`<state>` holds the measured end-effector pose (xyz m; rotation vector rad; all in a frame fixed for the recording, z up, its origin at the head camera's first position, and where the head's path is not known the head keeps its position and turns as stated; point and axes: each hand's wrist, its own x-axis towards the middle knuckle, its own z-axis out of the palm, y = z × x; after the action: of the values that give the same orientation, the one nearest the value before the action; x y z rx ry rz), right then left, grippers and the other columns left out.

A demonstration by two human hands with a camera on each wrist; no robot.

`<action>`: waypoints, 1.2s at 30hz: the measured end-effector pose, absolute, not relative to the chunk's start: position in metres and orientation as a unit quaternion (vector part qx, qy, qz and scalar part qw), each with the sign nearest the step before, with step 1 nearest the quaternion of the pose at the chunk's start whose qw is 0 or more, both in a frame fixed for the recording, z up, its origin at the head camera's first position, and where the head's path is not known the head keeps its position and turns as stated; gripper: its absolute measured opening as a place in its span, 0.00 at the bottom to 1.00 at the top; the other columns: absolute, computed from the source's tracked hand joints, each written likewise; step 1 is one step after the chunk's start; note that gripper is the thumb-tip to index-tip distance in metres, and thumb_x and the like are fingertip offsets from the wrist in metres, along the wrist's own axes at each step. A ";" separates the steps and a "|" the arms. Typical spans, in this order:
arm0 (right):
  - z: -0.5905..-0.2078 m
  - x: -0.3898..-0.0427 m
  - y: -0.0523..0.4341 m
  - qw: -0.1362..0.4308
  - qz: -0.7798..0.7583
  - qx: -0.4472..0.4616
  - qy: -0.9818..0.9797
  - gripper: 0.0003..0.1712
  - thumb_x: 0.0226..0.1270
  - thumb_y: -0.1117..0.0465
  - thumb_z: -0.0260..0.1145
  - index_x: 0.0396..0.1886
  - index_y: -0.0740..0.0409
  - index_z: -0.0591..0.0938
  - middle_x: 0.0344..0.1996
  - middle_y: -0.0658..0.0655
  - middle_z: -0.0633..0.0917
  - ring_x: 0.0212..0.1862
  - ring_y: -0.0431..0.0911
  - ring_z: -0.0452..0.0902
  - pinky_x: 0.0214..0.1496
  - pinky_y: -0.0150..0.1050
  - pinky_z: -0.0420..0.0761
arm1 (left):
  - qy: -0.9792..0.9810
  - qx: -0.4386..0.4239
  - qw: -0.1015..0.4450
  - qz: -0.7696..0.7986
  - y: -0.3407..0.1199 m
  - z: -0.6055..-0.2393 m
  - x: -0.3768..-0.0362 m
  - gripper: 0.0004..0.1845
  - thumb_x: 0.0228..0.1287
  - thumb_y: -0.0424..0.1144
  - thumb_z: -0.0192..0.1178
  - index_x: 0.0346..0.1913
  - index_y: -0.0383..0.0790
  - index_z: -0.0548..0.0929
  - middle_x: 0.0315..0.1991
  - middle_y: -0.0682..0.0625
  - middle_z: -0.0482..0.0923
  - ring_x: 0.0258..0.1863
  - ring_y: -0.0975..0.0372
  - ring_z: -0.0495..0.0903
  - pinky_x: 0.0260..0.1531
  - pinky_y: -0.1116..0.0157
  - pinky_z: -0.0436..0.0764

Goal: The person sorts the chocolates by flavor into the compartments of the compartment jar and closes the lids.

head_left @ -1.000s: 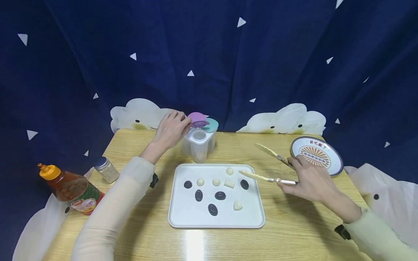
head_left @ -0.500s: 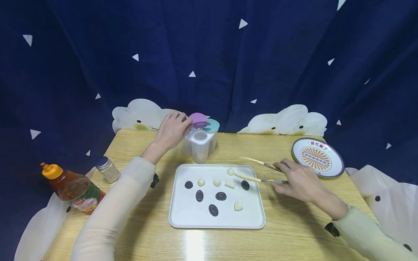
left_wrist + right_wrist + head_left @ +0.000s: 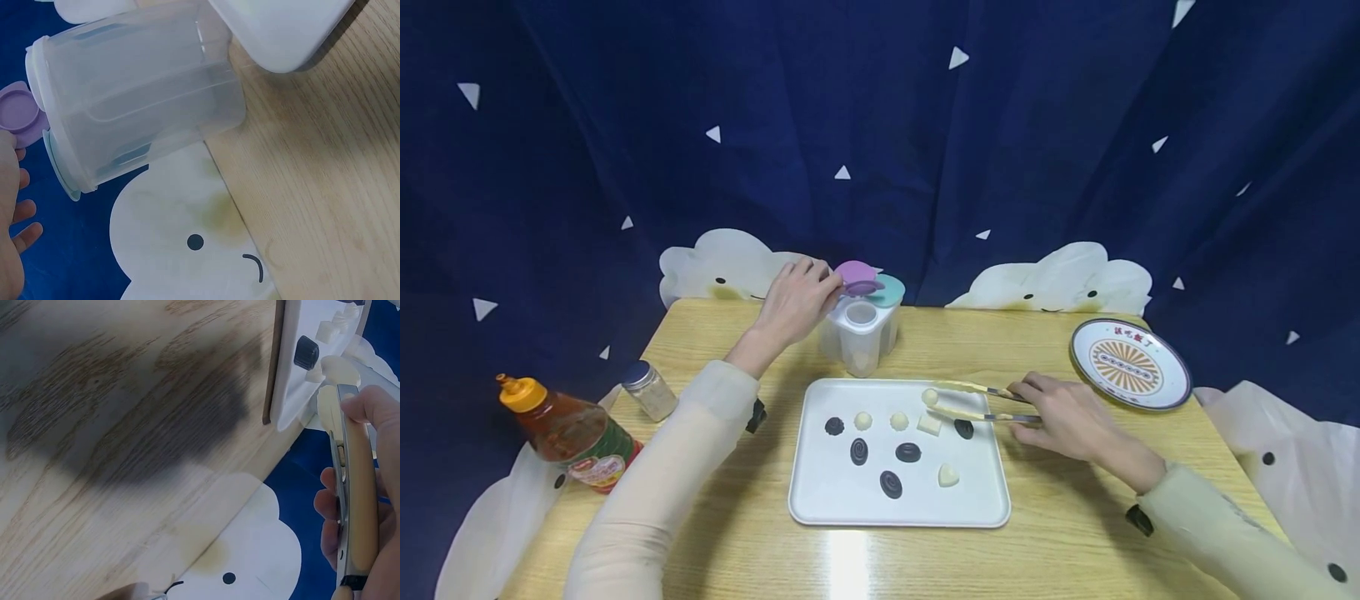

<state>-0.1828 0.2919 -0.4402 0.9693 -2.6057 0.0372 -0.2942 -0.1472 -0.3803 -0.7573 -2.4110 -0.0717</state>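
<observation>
At the back of the table my left hand (image 3: pixel 797 302) holds up the raised purple lid (image 3: pixel 860 278) of a translucent container (image 3: pixel 861 346). One round opening lies uncovered beneath it, and a teal lid (image 3: pixel 887 290) covers another section. My right hand (image 3: pixel 1062 418) grips a pair of tongs (image 3: pixel 359 487). Their cream-coloured tips reach over the white tray (image 3: pixel 895 512), one on each side of a round white chocolate (image 3: pixel 929 397); whether both touch it, I cannot tell. Several dark chocolates (image 3: pixel 907 452) and white ones, including a heart-shaped piece (image 3: pixel 948 475), lie on the tray.
A sauce bottle (image 3: pixel 572 437) with a yellow cap and a small jar (image 3: pixel 651 390) with a dark lid stand at the left. A patterned plate (image 3: pixel 1126 364) sits at the back right. Behind the table hangs a dark blue curtain (image 3: pixel 880 125).
My right hand has moved left with the tongs, whose tips have drawn closer together around the round white chocolate. The left hand stays at the purple lid.
</observation>
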 end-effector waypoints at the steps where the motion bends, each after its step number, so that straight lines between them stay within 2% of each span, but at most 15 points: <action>1: -0.441 -0.183 0.292 0.178 0.012 0.343 -0.922 0.30 0.51 0.43 0.79 0.50 0.55 0.88 0.35 0.49 0.85 0.25 0.39 0.75 0.22 0.35 0.71 | -0.909 -0.285 0.301 -0.027 -0.147 -0.380 -0.294 0.09 0.80 0.44 0.58 0.46 0.42 0.82 0.41 0.44 0.82 0.43 0.48 0.78 0.43 0.53 0.78; 9: -0.446 -0.187 0.288 0.169 0.003 0.340 -0.925 0.29 0.52 0.42 0.79 0.49 0.54 0.88 0.35 0.49 0.85 0.24 0.37 0.72 0.20 0.31 0.65 | -0.911 -0.285 0.297 -0.025 -0.145 -0.381 -0.295 0.09 0.80 0.45 0.58 0.46 0.42 0.82 0.40 0.44 0.82 0.43 0.49 0.78 0.43 0.54 0.78; 24: -0.449 -0.190 0.288 0.157 0.003 0.340 -0.927 0.28 0.54 0.43 0.78 0.50 0.54 0.88 0.34 0.50 0.85 0.23 0.36 0.70 0.20 0.32 0.67 | -0.913 -0.281 0.295 -0.021 -0.145 -0.381 -0.293 0.09 0.80 0.45 0.58 0.46 0.43 0.83 0.41 0.45 0.82 0.43 0.49 0.78 0.43 0.55 0.78; 30: -0.438 -0.192 0.285 0.177 0.011 0.341 -0.923 0.28 0.52 0.45 0.80 0.49 0.56 0.88 0.34 0.51 0.85 0.24 0.39 0.73 0.20 0.36 0.72 | -0.910 -0.284 0.302 -0.021 -0.146 -0.381 -0.294 0.09 0.80 0.45 0.59 0.45 0.43 0.82 0.40 0.45 0.82 0.43 0.49 0.78 0.42 0.55 0.78; 36: -0.415 -0.195 0.276 0.217 0.022 0.343 -0.914 0.26 0.52 0.45 0.78 0.48 0.55 0.88 0.35 0.52 0.86 0.23 0.40 0.75 0.19 0.36 0.70 | -0.907 -0.286 0.307 -0.021 -0.146 -0.380 -0.294 0.09 0.79 0.45 0.59 0.45 0.42 0.83 0.40 0.44 0.82 0.43 0.48 0.78 0.42 0.55 0.78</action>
<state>-0.1951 0.2764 -0.4146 0.9497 -2.5322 0.0597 -0.2941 -0.1464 -0.3804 -0.7565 -2.4001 -0.0554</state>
